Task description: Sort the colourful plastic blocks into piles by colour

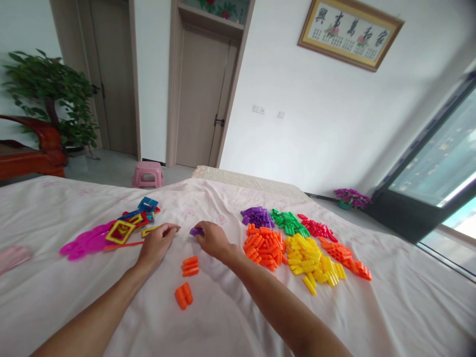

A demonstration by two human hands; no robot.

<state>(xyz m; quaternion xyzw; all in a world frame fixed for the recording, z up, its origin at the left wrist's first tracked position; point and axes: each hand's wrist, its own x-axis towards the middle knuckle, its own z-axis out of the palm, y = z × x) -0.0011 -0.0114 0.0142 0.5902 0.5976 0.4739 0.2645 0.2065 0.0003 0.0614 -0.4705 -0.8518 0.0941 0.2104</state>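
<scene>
Left forearm (pixel 100 302) and right forearm (pixel 282 307) came nearest the camera, reaching over a pale cloth (pixel 230 322). At the far left lay a pink cloth (pixel 15 258), then a flat magenta piece (pixel 87 240). Beside and partly over it sat a yellow frame (pixel 121 232), with an orange strip (pixel 122 246) below and a blue frame (pixel 148 204) behind.

Just right of these, the left hand (pixel 158 244) had its fingers bent together; whether they gripped anything, I could not tell. Two small orange groups, the far one (pixel 191 266) and the near one (pixel 184 296), lay between the forearms. The right hand (pixel 212 240) pinched a purple piece (pixel 196 231) in its fingers, the piece pointing toward the left hand.

Further right came the purple pile (pixel 257 217), with the orange pile (pixel 265 246) on its near side. Next were the green pile (pixel 289 223) and, closer in, the yellow pile (pixel 312 260). Beyond the yellow lay the red pile (pixel 317 229), and rightmost, a line of orange-red pieces (pixel 345 255).
</scene>
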